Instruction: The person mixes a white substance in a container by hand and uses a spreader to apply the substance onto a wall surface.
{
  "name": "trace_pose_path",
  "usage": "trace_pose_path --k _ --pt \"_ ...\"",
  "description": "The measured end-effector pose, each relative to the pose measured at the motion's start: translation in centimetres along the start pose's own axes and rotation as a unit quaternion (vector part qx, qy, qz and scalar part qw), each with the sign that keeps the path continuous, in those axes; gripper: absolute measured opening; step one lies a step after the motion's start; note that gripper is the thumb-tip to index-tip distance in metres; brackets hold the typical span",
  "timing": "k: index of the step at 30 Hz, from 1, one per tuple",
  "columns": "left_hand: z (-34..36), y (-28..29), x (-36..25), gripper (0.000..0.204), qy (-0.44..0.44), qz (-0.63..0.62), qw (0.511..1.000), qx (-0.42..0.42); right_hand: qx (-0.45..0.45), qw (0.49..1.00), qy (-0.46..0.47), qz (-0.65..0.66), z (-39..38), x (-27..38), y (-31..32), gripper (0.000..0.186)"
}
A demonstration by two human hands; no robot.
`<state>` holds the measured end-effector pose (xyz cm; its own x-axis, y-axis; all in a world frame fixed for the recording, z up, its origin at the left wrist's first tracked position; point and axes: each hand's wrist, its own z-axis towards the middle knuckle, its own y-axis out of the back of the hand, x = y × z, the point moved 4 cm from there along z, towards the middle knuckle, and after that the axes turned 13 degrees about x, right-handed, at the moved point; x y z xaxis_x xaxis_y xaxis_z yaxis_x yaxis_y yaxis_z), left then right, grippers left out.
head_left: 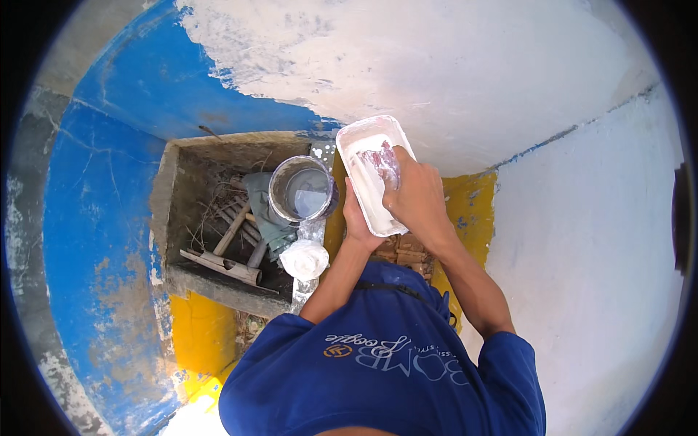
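Note:
My left hand (356,218) grips a white rectangular tray (351,145) of white paste from below and along its left side. My right hand (418,196) is over the tray, fingers closed on a paste-smeared, purplish spreading tool (378,160) that rests in the paste. Just left of the tray, a bucket (305,192) of greyish liquid stands by the edge of a concrete basin. Below the bucket sits a white, crumpled bag or lump (304,259).
A concrete basin (172,218) at the left holds sticks, bamboo pieces (225,269) and green cloth (262,203). Around me are a blue painted wall (102,203), white-coated walls (574,240) and yellow painted patches (469,211). Brown blocks or debris (411,258) lie below the tray.

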<state>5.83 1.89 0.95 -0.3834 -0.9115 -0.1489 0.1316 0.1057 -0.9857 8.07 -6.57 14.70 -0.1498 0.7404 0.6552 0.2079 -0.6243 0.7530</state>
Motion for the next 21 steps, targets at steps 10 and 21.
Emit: trace_pose_path --k 10,21 --pt "-0.4 -0.5 -0.1 0.066 -0.030 0.037 0.999 0.018 0.012 0.997 0.033 -0.071 0.4 0.6 -0.2 0.029" --pt "-0.2 -0.2 0.4 0.063 -0.017 0.006 1.000 -0.012 -0.016 0.998 0.040 -0.047 0.6 -0.3 -1.4 0.024"
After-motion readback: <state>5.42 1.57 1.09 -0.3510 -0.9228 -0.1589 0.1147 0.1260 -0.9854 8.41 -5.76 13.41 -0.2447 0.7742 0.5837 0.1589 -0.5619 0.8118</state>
